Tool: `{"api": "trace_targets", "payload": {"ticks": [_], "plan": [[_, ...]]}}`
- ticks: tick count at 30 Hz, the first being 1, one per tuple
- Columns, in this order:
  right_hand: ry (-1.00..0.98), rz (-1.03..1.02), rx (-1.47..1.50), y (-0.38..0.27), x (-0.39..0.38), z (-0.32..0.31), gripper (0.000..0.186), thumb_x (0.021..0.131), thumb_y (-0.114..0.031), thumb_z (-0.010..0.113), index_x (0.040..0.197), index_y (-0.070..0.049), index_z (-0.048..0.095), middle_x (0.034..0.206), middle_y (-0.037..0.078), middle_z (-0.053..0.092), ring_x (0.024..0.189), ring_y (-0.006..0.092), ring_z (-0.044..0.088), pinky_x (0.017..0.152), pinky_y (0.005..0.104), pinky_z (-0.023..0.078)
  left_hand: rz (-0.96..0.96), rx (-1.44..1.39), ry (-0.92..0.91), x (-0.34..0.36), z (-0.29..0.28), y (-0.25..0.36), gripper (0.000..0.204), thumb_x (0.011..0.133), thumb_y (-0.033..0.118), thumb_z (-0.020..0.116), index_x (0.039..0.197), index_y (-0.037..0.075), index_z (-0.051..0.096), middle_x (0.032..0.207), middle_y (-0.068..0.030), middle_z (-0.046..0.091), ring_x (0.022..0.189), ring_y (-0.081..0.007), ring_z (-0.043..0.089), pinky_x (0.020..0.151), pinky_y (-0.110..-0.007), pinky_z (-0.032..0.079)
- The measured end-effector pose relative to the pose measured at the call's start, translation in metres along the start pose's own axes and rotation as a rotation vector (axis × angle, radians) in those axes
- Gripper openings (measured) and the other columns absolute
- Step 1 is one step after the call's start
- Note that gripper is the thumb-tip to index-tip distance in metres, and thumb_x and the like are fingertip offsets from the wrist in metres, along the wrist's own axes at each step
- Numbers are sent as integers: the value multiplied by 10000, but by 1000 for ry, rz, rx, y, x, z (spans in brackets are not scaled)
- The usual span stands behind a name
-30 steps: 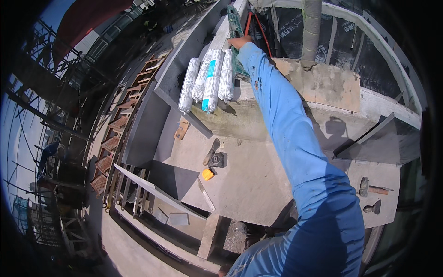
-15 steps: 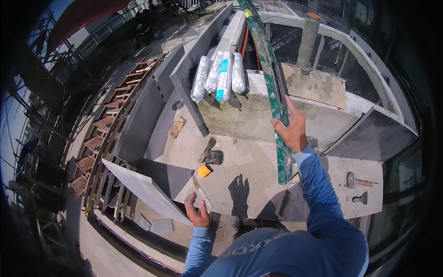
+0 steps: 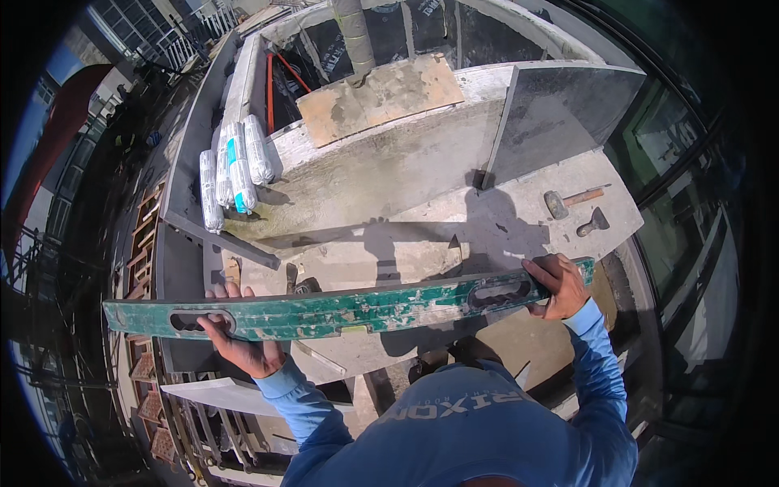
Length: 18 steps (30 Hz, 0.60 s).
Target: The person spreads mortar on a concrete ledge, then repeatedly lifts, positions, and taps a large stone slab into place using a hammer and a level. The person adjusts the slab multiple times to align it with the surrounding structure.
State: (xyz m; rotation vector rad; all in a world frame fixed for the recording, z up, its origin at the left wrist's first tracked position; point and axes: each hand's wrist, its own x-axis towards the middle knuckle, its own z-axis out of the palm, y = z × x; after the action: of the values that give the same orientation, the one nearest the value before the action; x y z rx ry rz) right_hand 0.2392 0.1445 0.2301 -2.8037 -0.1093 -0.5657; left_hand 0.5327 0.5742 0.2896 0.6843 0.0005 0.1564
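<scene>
A long green spirit level (image 3: 365,312), chipped and smeared with pale residue, spans the view roughly crosswise in front of me. My left hand (image 3: 247,341) grips it by the left hand-slot, thumb at the slot and fingers over the far side. At the other end, my right hand (image 3: 564,288) is closed around it just right of the second slot. The level hangs above a pale slab (image 3: 422,252) and casts a shadow there. Behind its upper edge a black tape measure (image 3: 307,285) is partly hidden.
Several silver foil sealant tubes (image 3: 237,166) lie on the wall at left. A grey panel (image 3: 560,118) stands upright at right, near a hammer (image 3: 572,200) and a scraper (image 3: 593,221). Beyond are a plywood board (image 3: 381,97) and a wrapped pipe (image 3: 354,36).
The level has swung from steeply upright in my right hand to crosswise and lower. My left hand, free before, has taken hold of its left end. The view has turned right.
</scene>
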Motion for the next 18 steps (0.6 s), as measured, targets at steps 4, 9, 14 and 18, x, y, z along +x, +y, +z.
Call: {"api": "trace_targets", "payload": {"ticks": [4,9,14,18], "plan": [[235,93,-413,67,-4,-6,808,682,-476,782,1365,-98,574,1246,156,599,1146,339,570,1012,526,388,-189,-47,130,6,-65,-97,442,984,413,600,1184,18,601,1208,-154,654,1067,-314,641,1030,-512,487],[1167,975,631,179,18,93,610,894,-483,683,1351,-99,554,1259,110,594,1156,255,578,1005,504,429,-350,-78,226,48,-100,-205,503,998,448,550,1233,3,551,1196,-183,638,1101,-350,620,1034,-537,477],[924,934,1620,216,100,137,286,927,-279,710,1105,-82,604,1019,48,660,832,154,642,753,382,549,-154,-44,231,105,-104,-252,535,1021,465,508,1310,15,503,1245,-189,609,1190,-354,570,1067,-541,448],[864,1105,1420,252,132,157,216,879,-116,756,1030,-73,608,913,38,682,744,150,655,655,338,556,-211,62,188,139,-94,-280,595,1008,506,531,1357,27,478,1329,-173,572,1209,-344,561,1087,-519,435]]}}
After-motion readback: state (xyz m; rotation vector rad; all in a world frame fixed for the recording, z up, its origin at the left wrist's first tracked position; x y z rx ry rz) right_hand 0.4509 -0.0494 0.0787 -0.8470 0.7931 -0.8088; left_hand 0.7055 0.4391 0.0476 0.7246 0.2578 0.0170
